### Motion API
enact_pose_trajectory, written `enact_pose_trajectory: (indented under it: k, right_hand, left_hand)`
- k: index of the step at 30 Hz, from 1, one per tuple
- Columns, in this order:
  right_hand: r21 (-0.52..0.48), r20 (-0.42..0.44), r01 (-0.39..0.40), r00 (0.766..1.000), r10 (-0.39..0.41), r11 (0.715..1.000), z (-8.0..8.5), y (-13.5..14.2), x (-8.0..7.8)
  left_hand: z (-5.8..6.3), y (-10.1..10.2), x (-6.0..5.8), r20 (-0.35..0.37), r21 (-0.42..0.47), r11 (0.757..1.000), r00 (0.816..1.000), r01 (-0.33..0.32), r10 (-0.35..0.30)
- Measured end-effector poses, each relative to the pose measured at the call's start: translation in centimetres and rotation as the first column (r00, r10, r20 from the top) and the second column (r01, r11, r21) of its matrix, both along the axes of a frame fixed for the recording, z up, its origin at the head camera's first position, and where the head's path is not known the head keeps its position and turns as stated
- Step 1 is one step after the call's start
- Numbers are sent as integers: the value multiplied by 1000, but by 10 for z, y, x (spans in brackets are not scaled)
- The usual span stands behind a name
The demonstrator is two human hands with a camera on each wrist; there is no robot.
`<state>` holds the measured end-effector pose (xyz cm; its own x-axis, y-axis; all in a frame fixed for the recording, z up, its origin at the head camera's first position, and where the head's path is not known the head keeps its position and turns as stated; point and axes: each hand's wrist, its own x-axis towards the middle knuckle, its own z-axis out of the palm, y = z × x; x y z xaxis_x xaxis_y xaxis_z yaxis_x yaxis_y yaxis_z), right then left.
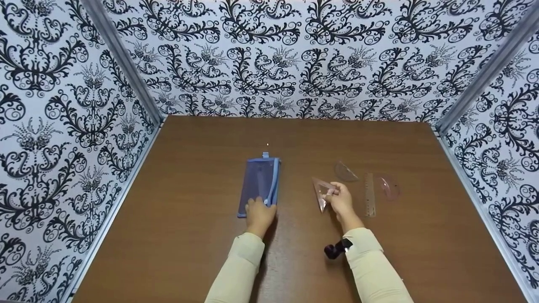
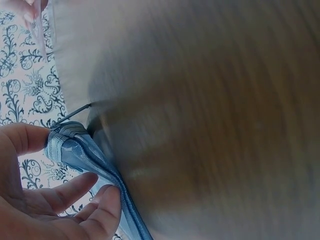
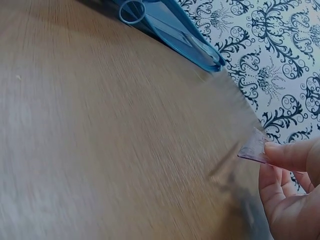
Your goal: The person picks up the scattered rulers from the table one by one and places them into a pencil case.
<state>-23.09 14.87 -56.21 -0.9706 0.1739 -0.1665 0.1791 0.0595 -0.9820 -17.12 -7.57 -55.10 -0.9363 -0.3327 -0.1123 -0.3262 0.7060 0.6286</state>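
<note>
R hand [image 1: 342, 203] pinches a clear, pink-tinted set square [image 1: 321, 201] btwn thumb and fingers, w/ the thumb laid on its face in the R wrist view; the set square is held above the worktop [image 1: 189, 176], tilted, btwn the pouch and the ruler, one corner pointing toward the person; L hand [image 1: 259, 215] grips the near end of a blue zip pouch [image 1: 257, 179], thumb at the corner and fingers curled along the edge, per the L wrist view; pouch lies lengthwise away from the person, left of the set square and apart from it; its light-blue zip [image 1: 274, 181] runs down the R side, w/ a small tab [image 1: 265, 155] at the far end; a blue ring [image 3: 131, 23] shows by the pouch in the R wrist view.

Just right of the R hand lies a clear ruler [image 1: 369, 195], pointing away from the person; a clear half-round protractor [image 1: 345, 171] lies beyond the hand, near the ruler's far end; right of the ruler is a curved pink piece [image 1: 392, 190], prob. another protractor, but too faint to be sure; a black device [image 1: 336, 249] sits at the R cuff.
</note>
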Motion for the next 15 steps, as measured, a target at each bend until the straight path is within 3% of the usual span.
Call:
enact_pose_trajectory:
  k: [15]
  right_hand:
    - [-2,-26,-35,999,35,999,4,-17,-4]
  left_hand:
    - [-1,-1,-1,-21,10,1000,1000,-4,4]
